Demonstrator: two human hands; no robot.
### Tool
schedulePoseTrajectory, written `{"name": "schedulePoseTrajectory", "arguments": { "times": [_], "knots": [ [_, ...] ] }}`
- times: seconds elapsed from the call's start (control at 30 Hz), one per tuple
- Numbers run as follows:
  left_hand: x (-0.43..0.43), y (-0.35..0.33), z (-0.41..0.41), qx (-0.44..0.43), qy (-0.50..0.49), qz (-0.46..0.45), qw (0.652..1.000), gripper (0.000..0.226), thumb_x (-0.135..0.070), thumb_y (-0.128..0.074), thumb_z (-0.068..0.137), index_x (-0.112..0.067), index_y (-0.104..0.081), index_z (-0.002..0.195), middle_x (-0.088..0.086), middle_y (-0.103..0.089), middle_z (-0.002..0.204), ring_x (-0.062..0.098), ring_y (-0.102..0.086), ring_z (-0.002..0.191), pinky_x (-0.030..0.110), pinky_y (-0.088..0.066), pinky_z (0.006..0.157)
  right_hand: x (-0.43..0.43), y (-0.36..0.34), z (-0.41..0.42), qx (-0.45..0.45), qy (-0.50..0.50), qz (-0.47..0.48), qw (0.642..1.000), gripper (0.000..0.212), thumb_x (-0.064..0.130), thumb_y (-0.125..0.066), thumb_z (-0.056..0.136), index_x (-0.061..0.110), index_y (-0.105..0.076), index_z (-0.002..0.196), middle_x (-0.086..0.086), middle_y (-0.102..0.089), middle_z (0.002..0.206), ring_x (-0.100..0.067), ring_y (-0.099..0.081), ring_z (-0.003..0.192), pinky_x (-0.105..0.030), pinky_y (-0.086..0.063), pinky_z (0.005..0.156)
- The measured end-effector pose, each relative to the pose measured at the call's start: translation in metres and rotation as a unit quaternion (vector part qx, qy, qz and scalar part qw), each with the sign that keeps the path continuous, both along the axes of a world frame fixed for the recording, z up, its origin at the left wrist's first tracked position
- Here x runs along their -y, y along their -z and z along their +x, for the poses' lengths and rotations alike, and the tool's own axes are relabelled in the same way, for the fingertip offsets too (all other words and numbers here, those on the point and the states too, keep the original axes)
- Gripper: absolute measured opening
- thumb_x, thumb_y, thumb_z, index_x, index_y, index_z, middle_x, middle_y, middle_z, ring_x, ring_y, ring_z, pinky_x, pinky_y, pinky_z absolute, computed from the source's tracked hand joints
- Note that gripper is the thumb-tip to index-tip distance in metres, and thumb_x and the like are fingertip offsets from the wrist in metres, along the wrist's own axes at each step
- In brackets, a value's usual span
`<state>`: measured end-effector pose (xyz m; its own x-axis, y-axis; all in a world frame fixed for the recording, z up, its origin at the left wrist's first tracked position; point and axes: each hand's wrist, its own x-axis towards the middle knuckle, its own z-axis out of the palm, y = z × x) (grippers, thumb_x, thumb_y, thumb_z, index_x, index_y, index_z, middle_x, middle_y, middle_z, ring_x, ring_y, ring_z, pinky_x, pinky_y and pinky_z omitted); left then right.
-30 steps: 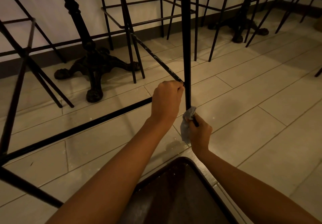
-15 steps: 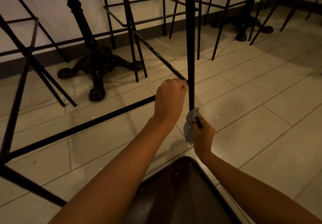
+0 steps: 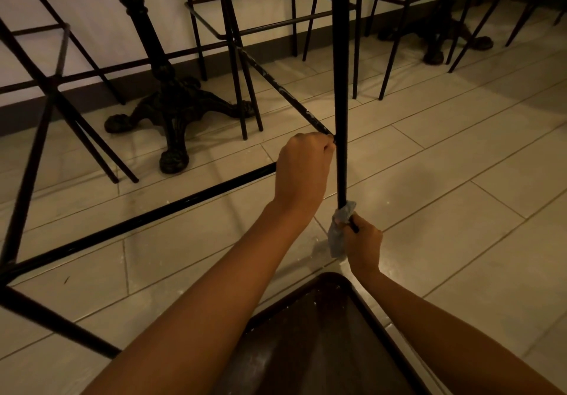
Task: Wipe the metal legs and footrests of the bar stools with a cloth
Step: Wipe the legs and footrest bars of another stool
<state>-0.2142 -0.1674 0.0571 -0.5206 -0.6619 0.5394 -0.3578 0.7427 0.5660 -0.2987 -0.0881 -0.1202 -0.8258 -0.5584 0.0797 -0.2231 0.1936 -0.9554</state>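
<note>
A bar stool lies tipped toward me, its dark seat (image 3: 322, 342) at the bottom of the view. One black metal leg (image 3: 340, 87) runs up the middle. My right hand (image 3: 363, 242) is closed around a pale blue-grey cloth (image 3: 339, 229), which wraps the leg's lower end. My left hand (image 3: 302, 170) grips the corner where the footrest bars (image 3: 196, 199) meet that leg. A second footrest bar (image 3: 282, 90), scuffed with pale marks, runs back and left from the corner.
Several other black-framed stools (image 3: 239, 26) stand along the white wall. An ornate cast-iron table base (image 3: 173, 109) sits at the left and another (image 3: 435, 41) at the far right. The floor is pale tile (image 3: 460, 179), with white specks near the seat.
The view has shifted slightly, so the leg and hands sit a little further right in frame. My right hand with the cloth stays at the leg's lower end; the left grip is unchanged.
</note>
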Motion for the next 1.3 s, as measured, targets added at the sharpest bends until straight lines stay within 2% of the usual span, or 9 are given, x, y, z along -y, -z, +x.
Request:
{"name": "schedulePoseTrajectory", "arguments": {
  "times": [0.17, 0.3, 0.43, 0.53, 0.6, 0.7, 0.8, 1.1, 1.3],
  "knots": [
    [-0.002, 0.0, 0.0, 0.0, 0.003, -0.004, 1.0, 0.02, -0.013, -0.057, 0.09, -0.004, -0.07, 0.103, 0.011, -0.073, 0.092, 0.019, -0.068, 0.084, 0.025, -0.055, 0.077, -0.001, -0.006, 0.006, 0.006, 0.0, -0.069, 0.998, 0.02, 0.0, -0.053, 0.088, 0.013, -0.063, 0.077, -0.01, -0.062, 0.069, -0.011, -0.056, 0.064, -0.004, -0.042, 0.062],
    [-0.001, 0.0, -0.001, -0.003, -0.003, -0.001, 1.0, 0.02, -0.013, -0.057, 0.091, -0.004, -0.069, 0.104, 0.012, -0.073, 0.092, 0.02, -0.067, 0.083, 0.026, -0.055, 0.075, 0.003, -0.005, 0.007, 0.024, -0.011, -0.085, 0.996, 0.016, 0.008, -0.051, 0.087, 0.014, -0.059, 0.075, -0.017, -0.062, 0.071, -0.028, -0.06, 0.065, -0.032, -0.051, 0.063],
    [-0.002, 0.0, -0.001, 0.001, 0.0, -0.008, 1.0, 0.02, -0.013, -0.057, 0.09, -0.003, -0.07, 0.102, 0.012, -0.073, 0.091, 0.02, -0.067, 0.082, 0.027, -0.055, 0.074, 0.004, 0.001, 0.007, -0.011, -0.002, -0.063, 0.998, 0.015, 0.002, -0.052, 0.088, 0.013, -0.06, 0.082, -0.012, -0.062, 0.072, -0.026, -0.06, 0.068, -0.023, -0.047, 0.059],
    [0.0, 0.001, -0.001, -0.004, 0.001, -0.009, 1.0, 0.019, -0.012, -0.058, 0.09, -0.002, -0.07, 0.1, 0.013, -0.072, 0.089, 0.021, -0.067, 0.081, 0.029, -0.056, 0.073, 0.002, 0.008, 0.009, 0.03, -0.018, -0.074, 0.997, 0.014, 0.001, -0.05, 0.09, 0.009, -0.061, 0.086, -0.016, -0.063, 0.077, -0.029, -0.062, 0.072, -0.035, -0.05, 0.064],
    [-0.001, 0.002, -0.001, -0.002, 0.001, -0.013, 1.0, 0.018, -0.012, -0.058, 0.09, -0.002, -0.071, 0.098, 0.013, -0.072, 0.087, 0.02, -0.067, 0.08, 0.03, -0.056, 0.072, 0.001, 0.013, 0.009, 0.024, -0.025, -0.067, 0.997, 0.014, -0.001, -0.049, 0.09, 0.006, -0.061, 0.09, -0.015, -0.064, 0.079, -0.023, -0.063, 0.073, -0.029, -0.052, 0.067],
    [0.0, 0.003, -0.001, -0.001, -0.001, -0.017, 1.0, 0.018, -0.012, -0.057, 0.09, -0.002, -0.071, 0.097, 0.012, -0.072, 0.086, 0.02, -0.067, 0.079, 0.03, -0.056, 0.07, 0.0, 0.013, 0.009, -0.011, -0.014, -0.045, 0.999, 0.013, -0.004, -0.052, 0.087, 0.002, -0.063, 0.093, -0.007, -0.063, 0.078, -0.006, -0.06, 0.066, -0.005, -0.046, 0.062],
    [0.0, 0.003, -0.001, 0.002, 0.0, -0.015, 1.0, 0.019, -0.013, -0.057, 0.091, -0.003, -0.071, 0.099, 0.012, -0.072, 0.087, 0.02, -0.067, 0.079, 0.029, -0.056, 0.071, -0.001, 0.016, 0.007, -0.021, 0.004, -0.023, 1.0, 0.013, -0.006, -0.053, 0.086, -0.005, -0.064, 0.093, -0.007, -0.062, 0.08, -0.016, -0.059, 0.073, 0.002, -0.042, 0.063],
    [0.0, 0.002, 0.0, -0.004, 0.006, -0.011, 1.0, 0.019, -0.012, -0.057, 0.091, -0.002, -0.07, 0.1, 0.012, -0.073, 0.087, 0.019, -0.067, 0.078, 0.025, -0.055, 0.071, -0.004, 0.016, 0.004, -0.024, 0.048, 0.035, 0.998, 0.015, -0.008, -0.053, 0.084, -0.001, -0.067, 0.083, -0.006, -0.061, 0.07, -0.018, -0.055, 0.064, -0.003, -0.039, 0.054],
    [0.0, 0.004, -0.001, -0.006, 0.007, -0.02, 1.0, 0.019, -0.012, -0.057, 0.09, -0.001, -0.071, 0.098, 0.012, -0.073, 0.087, 0.019, -0.068, 0.078, 0.026, -0.056, 0.071, -0.003, 0.021, 0.004, 0.032, 0.025, 0.044, 0.998, 0.014, -0.002, -0.053, 0.087, -0.001, -0.064, 0.08, -0.009, -0.062, 0.073, -0.018, -0.059, 0.069, -0.016, -0.046, 0.065]
  ]
}}
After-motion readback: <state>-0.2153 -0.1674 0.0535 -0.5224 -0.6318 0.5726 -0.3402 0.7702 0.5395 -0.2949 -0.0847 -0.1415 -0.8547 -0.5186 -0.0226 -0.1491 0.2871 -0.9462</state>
